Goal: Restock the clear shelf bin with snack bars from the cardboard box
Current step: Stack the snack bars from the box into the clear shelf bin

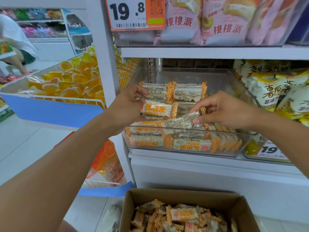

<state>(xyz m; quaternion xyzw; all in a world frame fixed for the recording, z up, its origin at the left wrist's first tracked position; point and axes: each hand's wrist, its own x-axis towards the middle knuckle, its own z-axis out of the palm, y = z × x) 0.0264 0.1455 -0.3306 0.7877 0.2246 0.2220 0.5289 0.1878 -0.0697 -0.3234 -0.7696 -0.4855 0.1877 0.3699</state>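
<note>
Snack bars point(182, 144) in orange-checked wrappers partly fill the clear shelf bin point(240, 91) on the white shelf point(209, 52). Left hand point(127, 106) grips a small stack of bars over the bin, fingers curled round them. Right hand point(224, 111) pinches a single bar point(184, 120) between thumb and fingers. Cardboard box point(217, 200) below holds loose bars.
</note>
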